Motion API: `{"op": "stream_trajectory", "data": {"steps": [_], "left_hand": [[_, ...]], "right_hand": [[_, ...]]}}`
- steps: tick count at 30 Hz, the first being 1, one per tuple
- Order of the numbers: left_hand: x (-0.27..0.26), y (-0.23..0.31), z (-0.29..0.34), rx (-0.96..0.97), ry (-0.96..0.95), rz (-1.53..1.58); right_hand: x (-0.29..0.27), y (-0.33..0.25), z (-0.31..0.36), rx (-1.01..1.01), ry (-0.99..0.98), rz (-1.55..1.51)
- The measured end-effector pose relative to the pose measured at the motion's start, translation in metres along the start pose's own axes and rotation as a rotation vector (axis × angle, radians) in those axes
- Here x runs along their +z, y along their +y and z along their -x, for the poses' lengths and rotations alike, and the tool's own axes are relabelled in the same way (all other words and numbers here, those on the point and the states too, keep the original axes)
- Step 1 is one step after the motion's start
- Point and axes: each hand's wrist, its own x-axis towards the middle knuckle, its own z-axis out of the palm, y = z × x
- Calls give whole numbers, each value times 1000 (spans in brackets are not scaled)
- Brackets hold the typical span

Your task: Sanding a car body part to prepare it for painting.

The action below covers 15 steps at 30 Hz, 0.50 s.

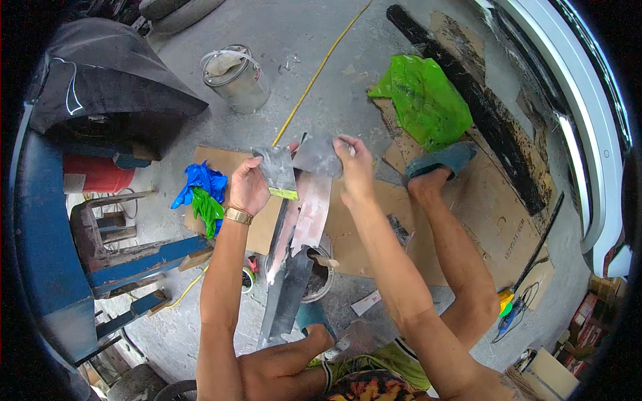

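My left hand (pixel 248 189) is closed on a flat grey filler spreader (pixel 275 168), whose lower edge carries a strip of yellow-green paste (pixel 283 194). In my right hand (pixel 358 170) a second thin grey plate (pixel 317 156) is pinched at its right edge. The two plates are side by side, close together. Beneath them a long dark panel (pixel 284 294) slants away from me, its far part coated with pale pink filler (pixel 311 212). Under the panel stands a metal can (pixel 319 284), partly hidden, with a light-coloured stick or handle (pixel 326 262) over its rim.
Cardboard (pixel 364 250) lies under the work. Blue and green crumpled gloves or plastic (pixel 200 185) are at left, a green bag (pixel 428 100) at far right. A lidded metal bucket (pixel 235 79) stands beyond, near a yellow cord (pixel 317 73). A blue steel frame (pixel 60 267) borders the left.
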Motion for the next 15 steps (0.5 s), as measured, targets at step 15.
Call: {"op": "stream_trajectory", "data": {"steps": [15], "left_hand": [[-29, 27, 23, 174, 341, -14]], "right_hand": [[-138, -20, 1, -25, -13, 15]]}}
